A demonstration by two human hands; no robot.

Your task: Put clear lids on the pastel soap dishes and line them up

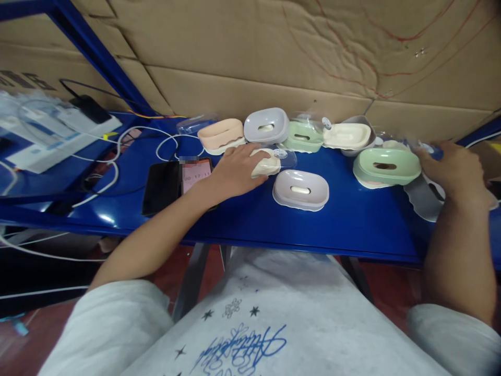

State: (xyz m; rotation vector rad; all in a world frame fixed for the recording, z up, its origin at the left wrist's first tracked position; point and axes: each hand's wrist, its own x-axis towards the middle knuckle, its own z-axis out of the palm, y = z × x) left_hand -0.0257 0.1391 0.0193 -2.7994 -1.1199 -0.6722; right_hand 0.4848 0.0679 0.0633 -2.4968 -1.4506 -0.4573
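My left hand (238, 169) is closed around a small cream soap dish part (266, 163), fingers over its far side and thumb along its near side. A clear plastic piece with a round label (280, 153) lies against that part. Just in front sits a pale lilac soap dish (301, 189) with a slot in its tray. At the right, my right hand (450, 169) reaches down beside a green soap dish (387, 166), above grey wavy-edged parts (425, 196). Its fingers are mostly hidden and blurred, so its grip is unclear.
Along the back stand a peach holder (221, 134), a lilac dish (266, 125), another green dish (303, 137) and a cream tray (348, 136). Two phones (160, 188) lie left on the blue table (242, 222), near white cables (117, 156). Cardboard (242, 52) rises behind.
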